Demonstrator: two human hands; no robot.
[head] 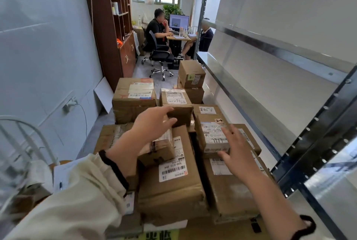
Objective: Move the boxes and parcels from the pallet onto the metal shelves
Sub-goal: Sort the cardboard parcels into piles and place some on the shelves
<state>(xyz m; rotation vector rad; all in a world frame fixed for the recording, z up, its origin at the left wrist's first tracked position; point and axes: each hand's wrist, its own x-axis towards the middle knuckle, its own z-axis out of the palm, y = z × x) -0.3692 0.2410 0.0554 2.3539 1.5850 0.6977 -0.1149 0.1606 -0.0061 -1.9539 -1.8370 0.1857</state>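
Note:
Several brown cardboard boxes with white shipping labels are stacked low in front of me. My left hand point(152, 122) reaches over the pile, fingers spread, its fingertips touching the near corner of a small labelled box point(176, 102). My right hand point(234, 151) hovers open at the near right side of another small box point(211, 133) marked "2-4"; I cannot tell whether it touches. A large flat box point(173, 183) lies under both arms, with a taped parcel point(160, 149) on it. The metal shelves point(260, 89) stand bare on the right.
A big box point(133, 98) and a stacked pair of boxes point(191, 74) sit further back. Two people sit at a desk point(178, 37) beyond, with an office chair point(161, 57) in the aisle. A brown bookcase point(114, 17) lines the left wall. A white chair back point(29, 135) is at near left.

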